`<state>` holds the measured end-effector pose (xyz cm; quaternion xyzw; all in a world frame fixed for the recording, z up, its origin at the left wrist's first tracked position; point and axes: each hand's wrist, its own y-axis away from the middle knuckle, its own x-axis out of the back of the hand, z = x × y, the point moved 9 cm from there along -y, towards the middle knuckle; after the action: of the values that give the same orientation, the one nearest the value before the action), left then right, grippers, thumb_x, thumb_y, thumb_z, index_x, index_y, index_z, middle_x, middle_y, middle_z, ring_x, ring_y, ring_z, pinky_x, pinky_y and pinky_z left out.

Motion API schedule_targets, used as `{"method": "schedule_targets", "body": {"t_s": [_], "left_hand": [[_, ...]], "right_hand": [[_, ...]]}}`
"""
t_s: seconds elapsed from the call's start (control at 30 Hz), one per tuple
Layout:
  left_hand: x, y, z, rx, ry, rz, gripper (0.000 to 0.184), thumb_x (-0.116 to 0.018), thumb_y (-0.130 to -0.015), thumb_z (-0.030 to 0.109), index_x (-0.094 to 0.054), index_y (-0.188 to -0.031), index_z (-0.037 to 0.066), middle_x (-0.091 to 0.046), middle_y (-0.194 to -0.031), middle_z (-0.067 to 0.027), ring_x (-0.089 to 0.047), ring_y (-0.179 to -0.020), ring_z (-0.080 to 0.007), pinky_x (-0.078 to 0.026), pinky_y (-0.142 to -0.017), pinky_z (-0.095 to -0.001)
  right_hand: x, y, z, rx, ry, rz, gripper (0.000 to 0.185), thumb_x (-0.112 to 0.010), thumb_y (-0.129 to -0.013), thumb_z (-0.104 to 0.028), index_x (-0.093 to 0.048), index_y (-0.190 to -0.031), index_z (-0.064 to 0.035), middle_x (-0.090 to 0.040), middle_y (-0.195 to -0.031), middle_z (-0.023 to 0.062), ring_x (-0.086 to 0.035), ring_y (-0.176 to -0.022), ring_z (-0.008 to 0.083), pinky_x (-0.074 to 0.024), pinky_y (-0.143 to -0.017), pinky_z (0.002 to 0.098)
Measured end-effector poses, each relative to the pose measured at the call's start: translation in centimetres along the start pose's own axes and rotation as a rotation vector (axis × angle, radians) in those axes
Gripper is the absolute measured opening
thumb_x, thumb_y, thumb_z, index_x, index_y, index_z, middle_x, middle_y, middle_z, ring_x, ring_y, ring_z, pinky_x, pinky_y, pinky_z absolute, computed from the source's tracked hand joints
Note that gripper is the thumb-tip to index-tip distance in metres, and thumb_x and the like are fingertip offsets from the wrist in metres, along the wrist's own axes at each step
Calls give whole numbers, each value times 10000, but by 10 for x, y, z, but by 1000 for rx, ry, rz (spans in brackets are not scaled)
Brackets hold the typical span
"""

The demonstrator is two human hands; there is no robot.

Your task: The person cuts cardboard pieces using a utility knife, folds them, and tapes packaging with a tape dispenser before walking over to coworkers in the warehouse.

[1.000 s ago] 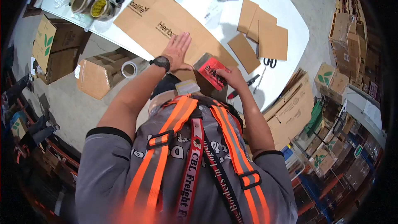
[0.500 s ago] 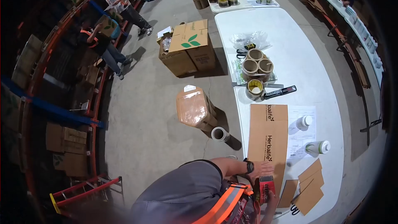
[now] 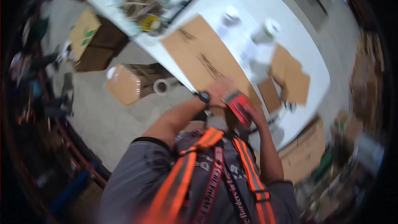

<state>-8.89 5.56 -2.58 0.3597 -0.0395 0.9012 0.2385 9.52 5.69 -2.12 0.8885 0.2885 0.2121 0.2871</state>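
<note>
A long brown cardboard sheet point(image 3: 199, 49) with dark print lies along the near edge of the white table point(image 3: 306, 58). My left hand point(image 3: 221, 91), blurred, rests flat on its lower part with the fingers spread, a dark watch on the wrist. Right beside it, my right hand point(image 3: 251, 114) grips a red tape dispenser point(image 3: 239, 107) over the sheet's near end. Smaller cardboard pieces point(image 3: 289, 74) lie to the right, with a darker piece point(image 3: 269, 94) and black-handled scissors point(image 3: 290, 106) close by.
Two white bottles point(image 3: 231, 15) point(image 3: 267, 31) stand beyond the sheet. Tape rolls point(image 3: 143, 8) and a long black tool point(image 3: 182, 7) sit at the table's far left. On the floor are an open carton point(image 3: 97, 39), a wrapped box point(image 3: 126, 84) and a cardboard tube point(image 3: 161, 86).
The view has swung back from the aisle and two people toward the table and is now blurred. My left hand stays on the sheet, and my right hand still holds the dispenser.
</note>
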Motion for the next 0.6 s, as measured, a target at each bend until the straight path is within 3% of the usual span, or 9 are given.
{"method": "schedule_targets", "body": {"t_s": [0.03, 0.1, 0.17, 0.4, 0.47, 0.53, 0.57, 0.6], "left_hand": [[-14, 7, -7, -39, -290, 77, 1075, -724, -588, 585, -264, -1429, 96, -217, -1491, -154, -184, -1378, -345, -137, -1105, -533], [-10, 7, -5, -6, -354, 36, 1048, -704, -622, 580, -244, -1438, 109, -194, -1501, -138, -166, -1386, -327, -138, -1100, -539], [-15, 6, -6, 64, -497, -104, 1044, -602, -662, 681, -218, -1450, 114, -181, -1511, -118, -131, -1400, -304, -83, -1116, -523], [-14, 6, 1, 65, -456, -73, 1054, -560, -671, 721, -208, -1452, 107, -160, -1514, -133, -119, -1396, -337, -91, -1105, -543], [-13, 7, 0, 66, -461, -82, 1081, -561, -654, 731, -203, -1450, 94, -144, -1513, -155, -115, -1392, -363, -91, -1101, -553], [-14, 8, 1, 16, -440, -16, 1093, -576, -641, 725, -208, -1447, 85, -159, -1507, -165, -127, -1388, -372, -93, -1098, -560], [-10, 9, 7, 6, -452, 5, 1092, -573, -646, 720, -213, -1443, 67, -186, -1498, -174, -154, -1382, -371, -92, -1096, -566], [-18, 10, 12, 17, -463, -44, 1092, -564, -653, 722, -208, -1444, 58, -182, -1502, -168, -148, -1388, -357, -78, -1105, -551]], "right_hand": [[0, -2, 8, -11, -6, 13, 422, -660, -811, -407, -663, -907, 4, -622, -737, 4, -536, -679, 84, -449, -626, 274], [-2, 1, 4, -59, 53, -110, 447, -667, -798, -432, -661, -910, 0, -620, -721, 20, -539, -667, 89, -450, -624, 273], [4, 10, 14, -82, 55, -110, 453, -669, -795, -439, -660, -906, 0, -621, -719, 24, -542, -661, 92, -451, -624, 272], [26, 50, 36, -105, -47, -56, 463, -675, -788, -429, -666, -848, 30, -626, -679, 35, -551, -622, 96, -453, -583, 271], [30, 32, 55, -214, 141, 7, 475, -678, -781, -441, -661, -763, 34, -612, -624, 46, -553, -601, 98, -447, -560, 286], [34, 27, 56, -180, 223, 48, 496, -673, -777, -455, -654, -711, 36, -611, -602, 59, -559, -576, 117, -445, -549, 308], [32, 29, 54, -152, 158, 67, 482, -679, -775, -453, -665, -738, 27, -617, -614, 54, -558, -573, 109, -446, -544, 296], [28, 33, 49, -175, 101, 33, 352, -672, -814, -359, -696, -800, -8, -609, -658, -15, -516, -579, 65, -417, -535, 248]]}}
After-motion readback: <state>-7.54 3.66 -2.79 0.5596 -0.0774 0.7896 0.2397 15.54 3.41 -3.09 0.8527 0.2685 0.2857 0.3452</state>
